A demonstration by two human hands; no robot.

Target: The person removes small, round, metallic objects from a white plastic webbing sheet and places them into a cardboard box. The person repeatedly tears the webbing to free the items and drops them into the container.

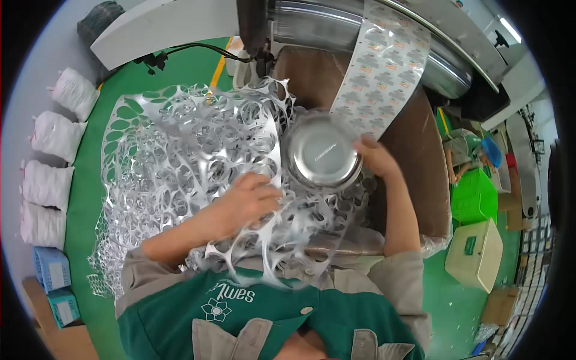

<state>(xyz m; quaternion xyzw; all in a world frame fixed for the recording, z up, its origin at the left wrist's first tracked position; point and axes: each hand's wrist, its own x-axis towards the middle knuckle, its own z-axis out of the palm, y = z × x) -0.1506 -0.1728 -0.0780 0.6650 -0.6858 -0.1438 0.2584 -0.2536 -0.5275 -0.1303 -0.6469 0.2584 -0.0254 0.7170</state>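
Your right hand (379, 158) grasps the round metal dish (324, 153) at middle; your left hand (247, 199) lies on holed foil (273, 137), its grip I cannot tell. Much foil is already heaped left; the far printed strip (380, 73) shows no holes

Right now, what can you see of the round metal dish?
The dish is round, shiny and silver, apparently metal, with a rim around a flatter centre bearing a pale mark. I cannot tell whether its inside or base shows. The right hand grips its right edge; silvery perforated sheeting lies to its left.
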